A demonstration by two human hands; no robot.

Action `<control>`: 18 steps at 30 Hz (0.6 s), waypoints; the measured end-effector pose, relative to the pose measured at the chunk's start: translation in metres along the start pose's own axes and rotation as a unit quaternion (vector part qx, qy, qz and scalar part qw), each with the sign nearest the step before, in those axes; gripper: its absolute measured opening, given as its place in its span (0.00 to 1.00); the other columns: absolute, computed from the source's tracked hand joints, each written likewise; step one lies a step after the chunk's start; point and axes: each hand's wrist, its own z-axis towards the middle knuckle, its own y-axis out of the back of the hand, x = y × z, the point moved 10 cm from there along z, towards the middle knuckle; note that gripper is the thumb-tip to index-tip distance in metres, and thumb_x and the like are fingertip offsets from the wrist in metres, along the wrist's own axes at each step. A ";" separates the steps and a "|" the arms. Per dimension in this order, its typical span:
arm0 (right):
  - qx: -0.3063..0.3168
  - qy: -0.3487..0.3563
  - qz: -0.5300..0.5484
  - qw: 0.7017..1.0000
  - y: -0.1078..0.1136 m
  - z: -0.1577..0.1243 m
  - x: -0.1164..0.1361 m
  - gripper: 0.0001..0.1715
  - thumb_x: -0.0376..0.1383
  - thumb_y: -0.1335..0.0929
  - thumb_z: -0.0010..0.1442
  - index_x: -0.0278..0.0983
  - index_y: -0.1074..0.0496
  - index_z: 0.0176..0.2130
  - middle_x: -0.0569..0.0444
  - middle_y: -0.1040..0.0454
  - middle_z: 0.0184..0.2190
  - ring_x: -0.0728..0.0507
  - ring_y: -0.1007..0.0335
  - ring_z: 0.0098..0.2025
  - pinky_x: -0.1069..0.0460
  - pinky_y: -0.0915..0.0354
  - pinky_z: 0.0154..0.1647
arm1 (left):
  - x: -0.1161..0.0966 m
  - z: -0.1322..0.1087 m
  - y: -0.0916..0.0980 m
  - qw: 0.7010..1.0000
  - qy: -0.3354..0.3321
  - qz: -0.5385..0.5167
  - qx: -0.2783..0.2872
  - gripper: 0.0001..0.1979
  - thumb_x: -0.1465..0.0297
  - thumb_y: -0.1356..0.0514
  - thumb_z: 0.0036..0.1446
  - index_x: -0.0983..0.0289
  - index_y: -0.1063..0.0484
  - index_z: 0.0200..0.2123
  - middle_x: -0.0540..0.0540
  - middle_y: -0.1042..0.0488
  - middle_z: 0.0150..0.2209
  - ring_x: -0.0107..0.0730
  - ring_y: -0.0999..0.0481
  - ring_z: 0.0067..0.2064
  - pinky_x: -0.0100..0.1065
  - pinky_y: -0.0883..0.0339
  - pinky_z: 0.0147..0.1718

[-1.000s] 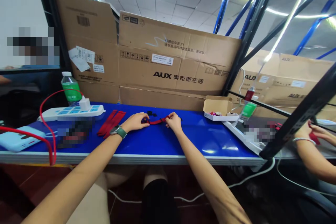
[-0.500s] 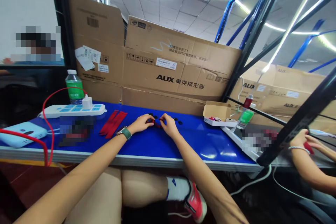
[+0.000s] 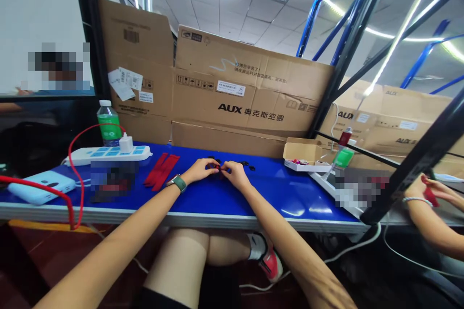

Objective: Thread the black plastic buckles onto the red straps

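My left hand (image 3: 198,170) and my right hand (image 3: 235,174) rest close together on the blue table (image 3: 217,198), fingers pinched on a small red strap (image 3: 217,168) bunched between them. A green watch sits on my left wrist. Small black pieces (image 3: 246,165) lie on the table just behind my right hand. A few flat red straps (image 3: 162,169) lie to the left of my left hand.
A white power strip (image 3: 108,154), green bottle (image 3: 108,125), light blue power bank (image 3: 39,187) and red cable (image 3: 74,174) occupy the left. A small open carton (image 3: 302,154) sits right. Cardboard boxes (image 3: 246,91) wall the back. Another person's hands (image 3: 431,188) work at far right.
My hands have come together from a spread hold, folding the red strap into a small bunch between them. The camera view shifted slightly.
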 end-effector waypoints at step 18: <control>-0.066 0.004 0.017 0.998 0.011 -0.003 -0.003 0.06 0.32 0.32 0.61 0.40 0.24 0.39 0.55 0.20 0.33 0.45 0.23 0.36 0.53 0.31 0.39 | 0.014 0.005 -0.007 0.993 0.034 -0.111 0.001 0.21 0.54 0.37 0.56 0.66 0.21 0.42 0.56 0.20 0.31 0.36 0.21 0.32 0.33 0.29 0.34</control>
